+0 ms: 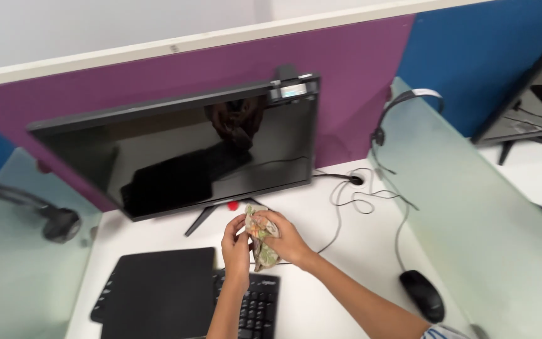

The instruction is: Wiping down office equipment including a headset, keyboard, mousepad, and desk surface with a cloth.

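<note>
Crumpled, patterned cloth is pinched between the left hand and the right hand, both closed on it, above the white table, just in front of the dark monitor and over the black keyboard.

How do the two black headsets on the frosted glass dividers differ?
The black headset on the left divider hangs low with its round earpad facing the camera; the black headset on the right divider hangs over the top edge, its thin band arched, its cable trailing onto the white desk. Both are unworn.
</note>
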